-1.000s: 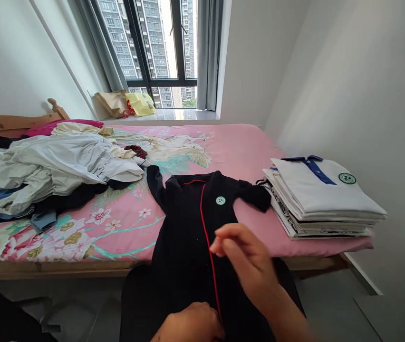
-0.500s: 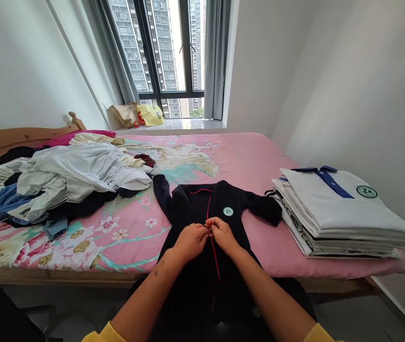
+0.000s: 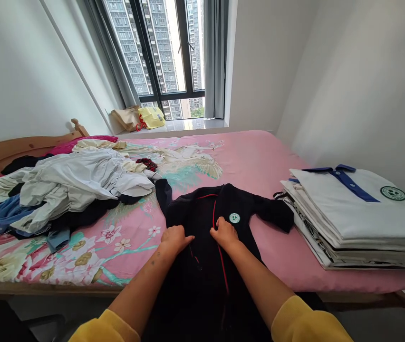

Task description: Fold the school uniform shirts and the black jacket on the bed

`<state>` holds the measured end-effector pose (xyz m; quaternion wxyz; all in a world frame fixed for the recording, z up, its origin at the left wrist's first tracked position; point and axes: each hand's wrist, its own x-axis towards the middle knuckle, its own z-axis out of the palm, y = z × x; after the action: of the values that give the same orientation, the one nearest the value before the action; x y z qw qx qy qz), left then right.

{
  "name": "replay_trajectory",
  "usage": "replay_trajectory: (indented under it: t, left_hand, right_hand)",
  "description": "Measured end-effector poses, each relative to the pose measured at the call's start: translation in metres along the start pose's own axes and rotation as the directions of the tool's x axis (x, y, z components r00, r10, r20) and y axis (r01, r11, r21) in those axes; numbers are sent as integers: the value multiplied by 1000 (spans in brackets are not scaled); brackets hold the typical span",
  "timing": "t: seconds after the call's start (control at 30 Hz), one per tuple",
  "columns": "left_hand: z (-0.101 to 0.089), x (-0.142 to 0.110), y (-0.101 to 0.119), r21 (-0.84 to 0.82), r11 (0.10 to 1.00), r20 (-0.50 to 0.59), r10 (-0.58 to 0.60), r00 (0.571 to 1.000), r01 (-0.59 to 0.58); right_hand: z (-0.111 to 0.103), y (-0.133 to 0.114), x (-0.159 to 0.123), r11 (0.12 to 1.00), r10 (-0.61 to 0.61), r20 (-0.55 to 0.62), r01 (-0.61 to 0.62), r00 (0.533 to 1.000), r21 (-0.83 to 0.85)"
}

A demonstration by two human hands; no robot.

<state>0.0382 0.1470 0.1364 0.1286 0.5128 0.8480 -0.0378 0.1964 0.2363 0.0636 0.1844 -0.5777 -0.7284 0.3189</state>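
Observation:
A black garment [image 3: 206, 266] with red piping and a round green badge lies spread over the near edge of the pink bed [image 3: 252, 161], its lower part hanging toward me. My left hand [image 3: 174, 237] rests on the cloth left of the red front line, fingers curled and gripping fabric. My right hand [image 3: 225, 232] pinches the cloth right beside the red line, just below the badge. The two hands are a little apart.
A tall stack of folded shirts [image 3: 352, 218], a white one with a blue collar on top, sits at the bed's right edge. A loose heap of clothes [image 3: 63, 190] covers the left side. Bags [image 3: 141, 118] stand on the window sill.
My hands came up onto the garment's chest, met at the red line, and have now moved apart, the left one drawing to the left. The view has shifted slightly.

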Motion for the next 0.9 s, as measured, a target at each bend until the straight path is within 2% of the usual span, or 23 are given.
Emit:
replay_trajectory:
  t: [0.1, 0.23, 0.3, 0.4, 0.5, 0.57, 0.63, 0.73, 0.83, 0.87, 0.9]
  left_hand:
    - [-9, 16, -13, -51, 999, 28, -12, 1000, 14]
    - [-21, 25, -26, -196, 981, 58, 5, 998, 6]
    - [-27, 32, -23, -306, 952, 63, 53, 997, -32]
    - [-27, 46, -1, -480, 869, 10, 140, 990, -118]
    - [-7, 53, 29, -604, 769, -89, 198, 976, -211]
    - [15, 48, 45, -636, 722, -169, 214, 962, -273]
    - [39, 37, 51, -639, 694, -253, 218, 943, -332]
    - [65, 18, 44, -580, 663, -360, 311, 879, -473]
    - [73, 8, 31, -468, 628, -376, 496, 783, -622]
    - [72, 8, 29, -446, 633, -365, 517, 774, -633]
    - [70, 7, 27, -436, 654, -353, 507, 786, -618]
  right_hand:
    - [3, 4, 3, 998, -1, -49, 4, 999, 62]
    - [4, 19, 5, 965, -37, -142, 72, 989, 252]
    - [3, 26, 6, 929, -41, -192, 108, 981, 354]
    - [3, 31, 8, 877, -19, -242, 133, 970, 463]
    - [3, 32, 9, 833, 15, -257, 130, 966, 538]
    - [2, 31, 9, 804, 29, -246, 123, 969, 581]
    - [1, 31, 9, 777, 35, -227, 117, 973, 618]
    - [-1, 31, 8, 739, 40, -200, 106, 979, 665]
    - [-2, 31, 6, 698, 53, -164, 81, 985, 712]
    - [-3, 31, 5, 683, 59, -148, 68, 987, 727]
    - [-3, 31, 4, 669, 65, -133, 56, 989, 741]
